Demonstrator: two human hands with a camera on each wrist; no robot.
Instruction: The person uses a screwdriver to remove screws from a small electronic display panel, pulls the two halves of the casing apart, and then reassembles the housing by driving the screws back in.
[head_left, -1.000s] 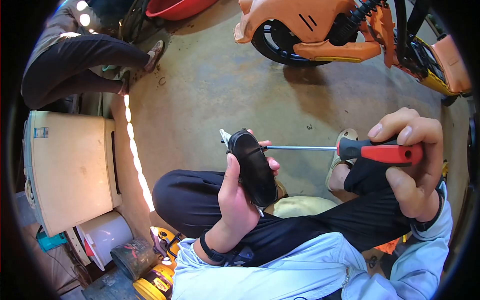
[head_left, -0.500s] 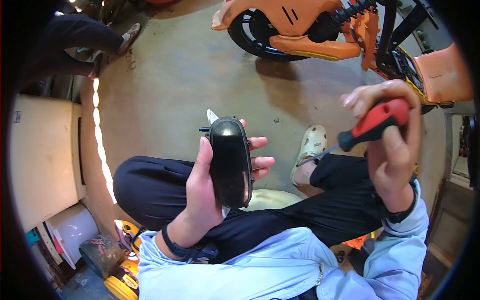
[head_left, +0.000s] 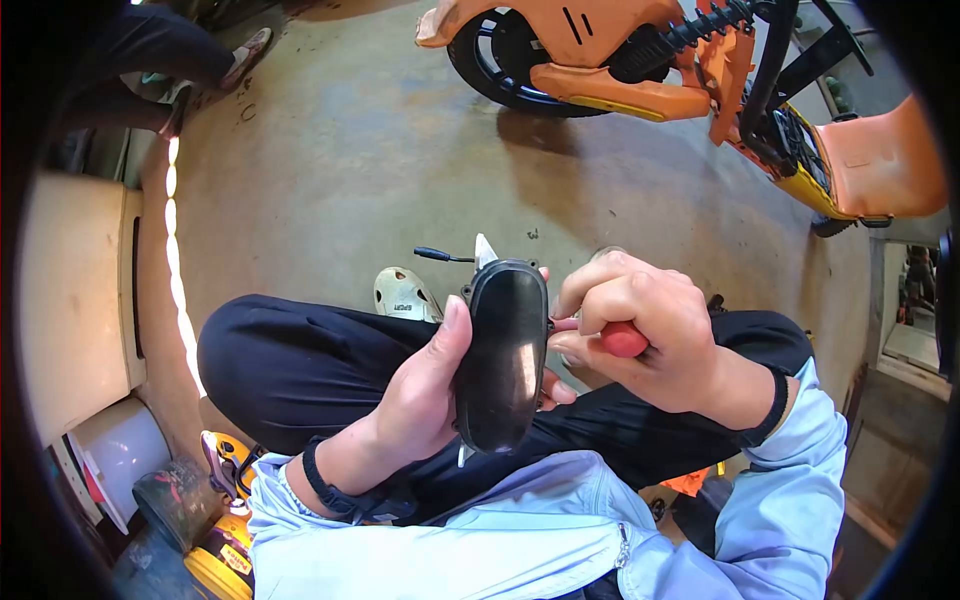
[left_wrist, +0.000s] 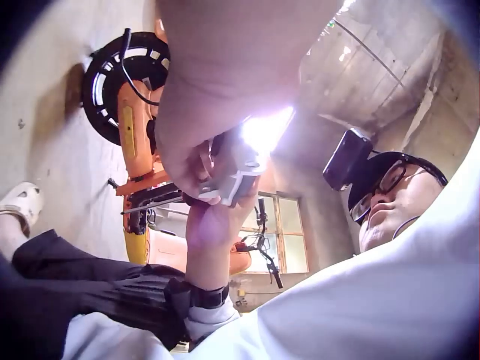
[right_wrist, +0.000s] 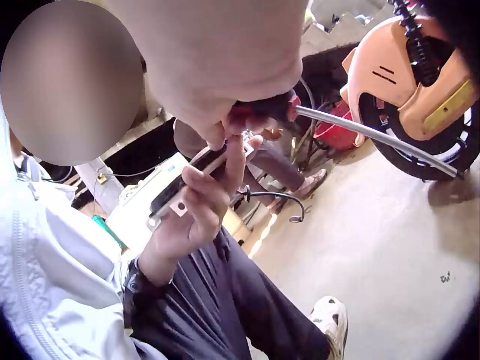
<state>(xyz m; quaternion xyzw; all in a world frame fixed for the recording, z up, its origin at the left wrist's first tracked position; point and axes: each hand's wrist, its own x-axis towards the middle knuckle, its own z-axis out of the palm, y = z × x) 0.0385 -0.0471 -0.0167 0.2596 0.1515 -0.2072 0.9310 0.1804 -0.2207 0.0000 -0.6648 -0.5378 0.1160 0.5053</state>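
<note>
A black oblong housing [head_left: 500,360], glossy and rounded at both ends, stands upright in my left hand [head_left: 415,395]. The thumb lies along its left side, and fingers show past its right edge. A short black cable [head_left: 440,255] with a plug and a white tab [head_left: 485,250] stick out at its top. My right hand [head_left: 645,325] grips a screwdriver [head_left: 625,341] in its curled fingers, the red handle end facing up. Its fingertips are right at the housing's right edge. In the right wrist view the metal shaft [right_wrist: 375,139] points away from the housing.
An orange electric bike [head_left: 620,90] stands ahead on the concrete floor. Another person's legs [head_left: 150,70] are at the far left. A pale cabinet [head_left: 85,300], a white bucket [head_left: 135,455] and yellow-lidded containers [head_left: 220,560] line the left side. My crossed legs [head_left: 300,370] lie under the hands.
The screwdriver's tip was at the housing's right edge, then drew away to the right. Now my right hand is back at that edge, the screwdriver turned handle-end up in the palm.
</note>
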